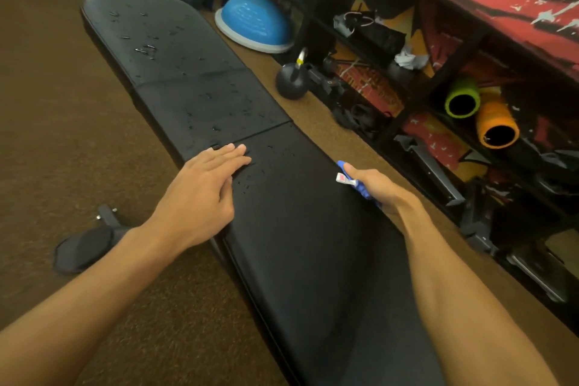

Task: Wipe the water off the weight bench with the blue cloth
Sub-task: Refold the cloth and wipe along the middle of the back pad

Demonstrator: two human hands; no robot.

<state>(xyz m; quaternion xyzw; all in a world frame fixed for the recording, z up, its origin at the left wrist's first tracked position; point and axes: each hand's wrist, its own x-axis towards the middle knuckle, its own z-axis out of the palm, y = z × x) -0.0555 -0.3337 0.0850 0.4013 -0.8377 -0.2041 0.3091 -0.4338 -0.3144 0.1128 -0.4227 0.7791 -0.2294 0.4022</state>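
Your right hand (374, 186) grips the bunched blue cloth (360, 188) at the black weight bench's (313, 260) right edge, your left hand (203, 194) lies flat beside water droplets (247, 182); the cloth looks soft, light, easily bunched, best held crumpled in the palm.

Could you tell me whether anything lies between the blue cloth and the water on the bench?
Only the left hand, flat on the weight bench beside the nearest drops; the blue cloth in the right hand faces bare pad otherwise.
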